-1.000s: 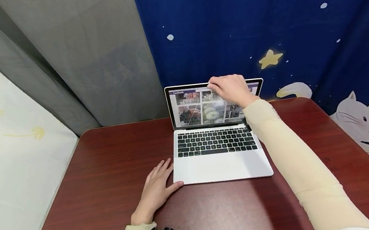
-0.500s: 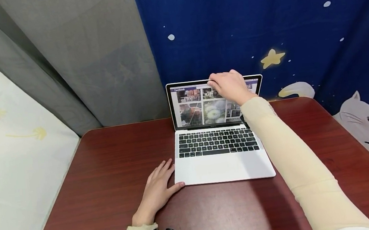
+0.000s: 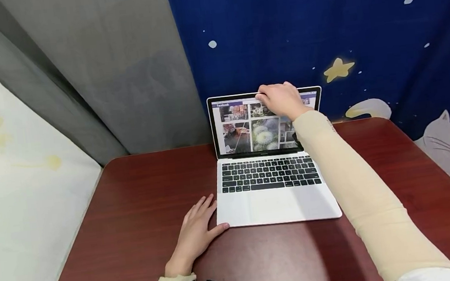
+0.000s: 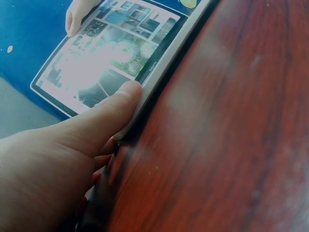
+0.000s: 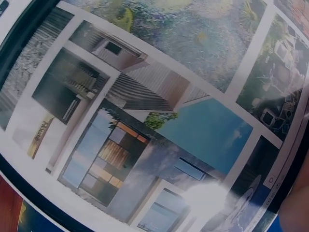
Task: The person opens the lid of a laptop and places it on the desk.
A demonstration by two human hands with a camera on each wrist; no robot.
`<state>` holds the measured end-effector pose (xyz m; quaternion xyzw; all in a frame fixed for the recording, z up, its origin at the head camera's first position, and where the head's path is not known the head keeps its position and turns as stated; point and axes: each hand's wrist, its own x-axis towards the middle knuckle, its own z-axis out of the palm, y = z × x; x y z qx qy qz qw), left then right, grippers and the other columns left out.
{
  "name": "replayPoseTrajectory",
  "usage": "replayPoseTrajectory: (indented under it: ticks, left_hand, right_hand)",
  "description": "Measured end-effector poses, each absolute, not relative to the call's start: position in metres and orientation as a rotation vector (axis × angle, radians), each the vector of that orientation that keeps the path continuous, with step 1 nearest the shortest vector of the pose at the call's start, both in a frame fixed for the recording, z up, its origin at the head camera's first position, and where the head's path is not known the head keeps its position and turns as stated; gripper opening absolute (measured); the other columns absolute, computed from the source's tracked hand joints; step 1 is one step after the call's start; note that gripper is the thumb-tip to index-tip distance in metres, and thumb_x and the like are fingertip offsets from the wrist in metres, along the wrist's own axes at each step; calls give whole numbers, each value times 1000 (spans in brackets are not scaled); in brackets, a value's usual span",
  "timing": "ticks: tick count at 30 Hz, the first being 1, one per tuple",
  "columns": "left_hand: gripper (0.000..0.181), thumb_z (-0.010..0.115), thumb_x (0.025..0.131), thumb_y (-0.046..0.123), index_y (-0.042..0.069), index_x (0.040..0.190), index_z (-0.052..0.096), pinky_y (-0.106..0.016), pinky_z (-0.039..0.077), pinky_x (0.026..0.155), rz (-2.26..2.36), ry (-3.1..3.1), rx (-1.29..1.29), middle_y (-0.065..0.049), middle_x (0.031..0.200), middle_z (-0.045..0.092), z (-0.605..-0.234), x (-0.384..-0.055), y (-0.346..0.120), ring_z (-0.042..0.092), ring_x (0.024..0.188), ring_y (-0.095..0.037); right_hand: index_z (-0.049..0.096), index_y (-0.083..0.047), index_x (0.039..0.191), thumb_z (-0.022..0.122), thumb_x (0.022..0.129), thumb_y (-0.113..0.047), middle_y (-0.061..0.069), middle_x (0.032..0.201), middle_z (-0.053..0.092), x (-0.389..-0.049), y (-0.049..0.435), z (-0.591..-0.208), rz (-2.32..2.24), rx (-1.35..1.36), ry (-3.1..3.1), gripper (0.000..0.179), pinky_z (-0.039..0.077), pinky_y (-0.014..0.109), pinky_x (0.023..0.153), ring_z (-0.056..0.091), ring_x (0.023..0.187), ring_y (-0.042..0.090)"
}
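An opened silver laptop [image 3: 277, 206] with a black keyboard stands on the table, its lit screen [image 3: 265, 134] showing a page of photos. My right hand [image 3: 282, 101] grips the top edge of the screen, fingers over the rim and thumb on the front. In the right wrist view the photos on the screen [image 5: 145, 106] fill nearly everything, with part of a finger [image 5: 295, 205] at the right edge. My left hand [image 3: 196, 230] lies at the laptop's front left corner, fingers extended along the side. Its thumb [image 4: 123, 96] touches the front edge of the base.
The dark red wooden table [image 3: 144, 199] carries the laptop. Behind it hang a grey curtain [image 3: 119, 78] and a blue curtain [image 3: 246, 33] with stars and a cat. A white sheet [image 3: 17, 203] with yellow prints borders the left side.
My right hand has tilted the laptop's screen farther back, its top edge moving up and away. The left hand keeps its place at the corner. The head view has shifted slightly.
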<state>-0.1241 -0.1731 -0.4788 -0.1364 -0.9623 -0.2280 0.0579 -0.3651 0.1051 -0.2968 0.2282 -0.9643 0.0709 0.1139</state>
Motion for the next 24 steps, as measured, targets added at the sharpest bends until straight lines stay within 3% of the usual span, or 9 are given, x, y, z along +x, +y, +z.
replayPoseTrajectory:
  ticks: [7, 19, 24]
  left_hand:
    - [74, 53, 77, 62, 15, 134, 44, -45, 17, 102, -694, -2910, -428, 1, 144, 28, -479, -124, -172, 19, 133, -20]
    - [75, 56, 77, 59, 13, 135, 42, -45, 17, 102, -738, -2927, -417, 1, 144, 28, -477, -122, -175, 19, 133, -20]
    - [74, 57, 76, 58, 14, 134, 43, -44, 16, 102, -760, -2919, -424, 2, 144, 28, -477, -123, -174, 19, 133, -19]
  right_hand:
    - [55, -25, 107, 32, 95, -43, -4, 85, 58, -372, 105, -292, 213, 662, -2857, 32, 31, 37, 74, 51, 76, 17]
    - [53, -22, 117, 30, 95, -44, 0, 108, 59, -378, 100, -300, 229, 590, -2898, 38, 31, 39, 76, 51, 94, 21]
    - [52, -18, 114, 29, 96, -43, 2, 107, 57, -377, 100, -308, 235, 541, -2856, 38, 28, 41, 79, 46, 93, 23]
